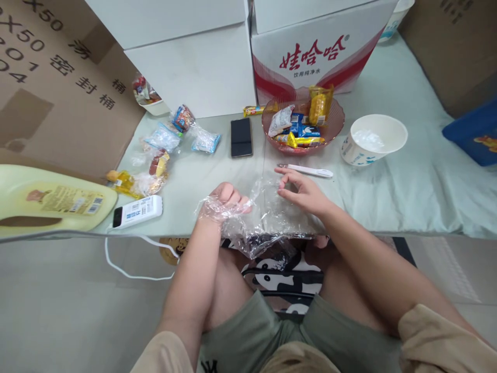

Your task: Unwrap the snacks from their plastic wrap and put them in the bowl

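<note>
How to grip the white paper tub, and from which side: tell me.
Grip the white paper tub by the right side of its rim, coming from the right with the right hand, fingers outside and thumb hooked over the edge. That should suit best: the tub stands open-topped, flares wider toward the rim, and its left side sits close to the pink see-through bowl.

The white box [310, 59] at the back bears 娃哈哈 in large red characters, a small ® beside them and 饮用纯净水 in smaller print beneath. The brown carton [77, 93] on the left carries black print: X50 twice, 汤, 桶, 密封桶, 04 and, probably, 201. Lettering on the yellow bottle [58, 199] and the white gadget [137, 211] is too small to read.
</note>
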A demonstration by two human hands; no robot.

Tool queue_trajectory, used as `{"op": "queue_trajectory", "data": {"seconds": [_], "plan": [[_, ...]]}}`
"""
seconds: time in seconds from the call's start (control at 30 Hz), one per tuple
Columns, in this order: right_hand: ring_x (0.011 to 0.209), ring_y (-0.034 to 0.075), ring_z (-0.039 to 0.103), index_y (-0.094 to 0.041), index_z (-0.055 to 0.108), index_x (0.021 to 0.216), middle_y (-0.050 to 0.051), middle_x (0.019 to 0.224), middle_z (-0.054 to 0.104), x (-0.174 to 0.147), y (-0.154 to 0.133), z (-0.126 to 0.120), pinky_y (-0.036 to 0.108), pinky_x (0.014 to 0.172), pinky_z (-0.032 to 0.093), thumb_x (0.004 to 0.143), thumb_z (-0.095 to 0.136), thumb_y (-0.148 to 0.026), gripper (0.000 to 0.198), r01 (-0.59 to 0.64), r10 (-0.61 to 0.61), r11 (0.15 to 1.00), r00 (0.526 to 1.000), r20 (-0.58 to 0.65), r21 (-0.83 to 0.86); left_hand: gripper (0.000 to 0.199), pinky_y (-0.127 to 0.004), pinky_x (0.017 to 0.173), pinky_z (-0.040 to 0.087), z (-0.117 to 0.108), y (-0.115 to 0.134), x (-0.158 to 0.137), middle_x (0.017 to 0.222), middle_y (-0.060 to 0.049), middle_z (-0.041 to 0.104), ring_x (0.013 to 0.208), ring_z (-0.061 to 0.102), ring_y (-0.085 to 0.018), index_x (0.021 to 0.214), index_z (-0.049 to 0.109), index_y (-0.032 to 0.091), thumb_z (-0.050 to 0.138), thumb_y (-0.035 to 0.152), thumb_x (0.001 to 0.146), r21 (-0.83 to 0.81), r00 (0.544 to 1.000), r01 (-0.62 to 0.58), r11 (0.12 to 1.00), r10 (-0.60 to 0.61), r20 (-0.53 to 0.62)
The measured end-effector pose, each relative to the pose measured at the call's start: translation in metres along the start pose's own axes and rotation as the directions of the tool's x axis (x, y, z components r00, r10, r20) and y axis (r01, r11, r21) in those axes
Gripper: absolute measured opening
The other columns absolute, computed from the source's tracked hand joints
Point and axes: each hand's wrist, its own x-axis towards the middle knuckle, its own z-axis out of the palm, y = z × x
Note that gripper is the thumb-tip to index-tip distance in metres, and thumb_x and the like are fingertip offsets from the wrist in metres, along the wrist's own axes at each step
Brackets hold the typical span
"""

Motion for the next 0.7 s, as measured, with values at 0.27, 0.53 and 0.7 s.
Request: {"op": "queue_trajectory", "data": {"seconds": [0.27, 0.53, 0.7], "plan": [[0.084, 0.017, 0.066, -0.026, 0.055, 0.105, 0.001, 0.093, 0.068, -0.001, -0.006, 0.002, 0.036, 0.080, 0.056, 0.073, 0.078, -0.040, 0.042, -0.208, 0.217, 0.881, 0.976, 0.026, 0.425, 0.075, -0.028, 0.049, 0.028, 0.002, 0.008, -0.007, 0.040, 0.006, -0.004, 0.040, 0.014, -0.010, 0.049, 0.018, 0.017, 0.077, 0.057, 0.074, -0.002, 0.983, -0.164, 0.986, 0.163, -0.087], [0.082, 0.015, 0.070, -0.025, 0.055, 0.096, 0.000, 0.093, 0.074, -0.007, -0.008, -0.010, 0.031, 0.076, 0.056, 0.080, 0.072, -0.050, 0.034, -0.112, 0.193, 0.915, 0.965, -0.177, 0.387, 0.029, -0.021, 0.063, 0.051, -0.001, 0.005, 0.021, 0.076, 0.003, 0.067, 0.067, 0.063, -0.011, 0.076, 0.060, 0.021, 0.079, 0.006, 0.059, 0.290, 0.913, -0.365, 0.885, 0.401, -0.073], [0.057, 0.015, 0.067, -0.021, 0.067, 0.095, 0.002, 0.076, 0.075, -0.013, 0.002, -0.025, 0.027, 0.056, 0.049, 0.084, 0.064, -0.042, 0.023, -0.279, 0.275, 0.960, 0.943, -0.184, 0.009, 0.007, -0.017, 0.050, 0.045, -0.015, 0.003, 0.035, 0.075, -0.001, 0.070, 0.058, 0.064, -0.012, 0.086, 0.068, 0.019, 0.069, 0.016, 0.080, 0.557, 0.852, -0.337, 0.759, 0.498, -0.163]]}}
